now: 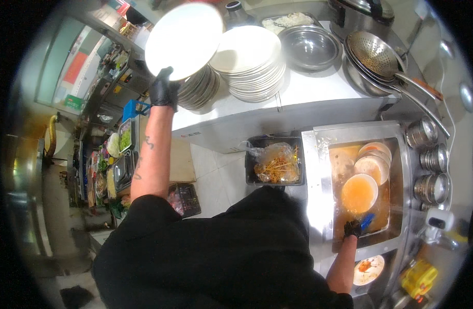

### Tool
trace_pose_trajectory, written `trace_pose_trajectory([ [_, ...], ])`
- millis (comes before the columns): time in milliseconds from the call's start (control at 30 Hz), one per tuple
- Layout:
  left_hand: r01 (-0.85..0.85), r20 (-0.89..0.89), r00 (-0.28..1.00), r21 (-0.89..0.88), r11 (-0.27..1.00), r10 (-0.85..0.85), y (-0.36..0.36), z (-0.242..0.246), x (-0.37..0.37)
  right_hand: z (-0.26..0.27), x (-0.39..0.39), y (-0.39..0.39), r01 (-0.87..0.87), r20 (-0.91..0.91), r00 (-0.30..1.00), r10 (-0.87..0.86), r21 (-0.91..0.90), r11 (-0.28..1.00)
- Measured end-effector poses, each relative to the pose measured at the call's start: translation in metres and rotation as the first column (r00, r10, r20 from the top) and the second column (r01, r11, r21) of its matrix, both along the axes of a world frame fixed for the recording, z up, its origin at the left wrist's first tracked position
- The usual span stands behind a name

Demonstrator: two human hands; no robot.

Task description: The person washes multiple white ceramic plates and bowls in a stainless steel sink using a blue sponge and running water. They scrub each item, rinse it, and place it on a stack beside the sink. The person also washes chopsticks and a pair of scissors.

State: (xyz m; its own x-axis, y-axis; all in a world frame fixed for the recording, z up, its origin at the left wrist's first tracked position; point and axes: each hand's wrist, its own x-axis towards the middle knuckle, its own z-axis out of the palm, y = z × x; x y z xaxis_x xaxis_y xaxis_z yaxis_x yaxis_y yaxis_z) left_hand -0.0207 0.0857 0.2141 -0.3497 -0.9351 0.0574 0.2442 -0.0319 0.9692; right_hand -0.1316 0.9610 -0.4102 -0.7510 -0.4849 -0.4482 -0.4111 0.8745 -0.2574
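Note:
My left hand [164, 89], in a black glove, grips the near edge of a large white plate [184, 40]. It holds the plate over a stack of dark-rimmed plates [199, 89], partly hidden by it. Beside that stands a tall stack of white plates [248, 58]. My right hand [351, 228], also black-gloved, is low in the steel sink [321, 170] with a blue scrubber [367, 221] in its fingers. Just beyond it, a bowl or deep plate [359, 193] of orange liquid sits in murky water. Several overlapping soiled plates [372, 164] lie farther up the basin.
A black bin [250, 181] with a plastic bag of food scraps and skewers stands left of the sink. On the white counter [298, 87] are steel bowls [310, 48] and a perforated ladle [371, 56]. A second basin holds a sauce-stained plate [368, 270].

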Motion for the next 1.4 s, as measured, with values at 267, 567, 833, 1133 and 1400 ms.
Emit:
trace_pose_trajectory([
  [267, -0.144, 0.309, 0.948, 0.183, 0.972, 0.082, -0.215, -0.108, 0.083, 0.055, -0.003, -0.022, 0.120, 0.052, 0.989, -0.137, 0.246, 0.962],
  [567, 0.575, 0.907, -0.025, -0.331, 0.749, 0.420, -0.271, -0.111, 0.057, 0.123, 0.001, -0.052, 0.616, -0.205, 0.762, -0.614, -0.067, 0.785],
  [833, 0.069, 0.666, 0.724, -0.329, 0.942, 0.180, -0.108, -0.068, -0.010, 0.132, -0.048, -0.049, 0.757, 0.027, 0.653, -0.757, 0.026, 0.653],
  [1133, 0.834, 0.773, 0.152, 0.234, 0.500, -0.615, 0.268, -0.224, -0.146, -0.039, -0.012, -0.059, 0.888, 0.177, 0.445, -0.878, 0.036, 0.458],
  [1400, 0.943, 0.914, -0.311, 0.330, 0.033, -0.259, 0.475, -0.482, -0.274, 0.165, -0.022, -0.066, 0.835, 0.064, 0.549, -0.833, -0.055, 0.547],
])
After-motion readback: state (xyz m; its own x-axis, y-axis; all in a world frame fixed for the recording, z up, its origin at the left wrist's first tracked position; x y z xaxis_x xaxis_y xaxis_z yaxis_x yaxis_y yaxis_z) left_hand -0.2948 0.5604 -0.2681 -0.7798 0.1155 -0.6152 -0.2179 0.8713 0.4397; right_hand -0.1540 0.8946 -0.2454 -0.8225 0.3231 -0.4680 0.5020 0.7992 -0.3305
